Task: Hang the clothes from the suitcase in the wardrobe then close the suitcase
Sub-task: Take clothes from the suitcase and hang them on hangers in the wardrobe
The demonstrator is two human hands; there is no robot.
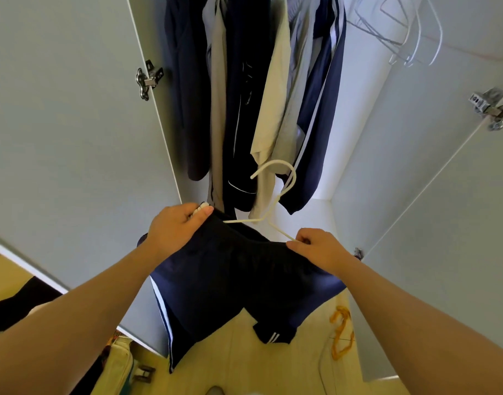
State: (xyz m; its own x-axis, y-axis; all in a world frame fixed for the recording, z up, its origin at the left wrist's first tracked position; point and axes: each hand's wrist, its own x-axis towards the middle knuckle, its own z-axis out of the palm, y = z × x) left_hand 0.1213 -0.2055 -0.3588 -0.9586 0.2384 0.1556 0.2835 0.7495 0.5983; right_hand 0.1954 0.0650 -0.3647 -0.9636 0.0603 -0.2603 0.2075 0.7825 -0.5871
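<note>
Two hands apart, left hand point(174, 227) and right hand point(316, 248) tight on opposite ends of the hanger point(257, 220), navy shorts point(230, 269) between.

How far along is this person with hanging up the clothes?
Several garments already hang in the wardrobe. In hand: left hand and right hand hold navy shorts on a white hanger, not yet hung. Left: hooking it up. The suitcase is out of view, so what remains there is unknown.

Home bedroom: open wardrobe point(73, 109), hung clothes point(244, 95).
</note>
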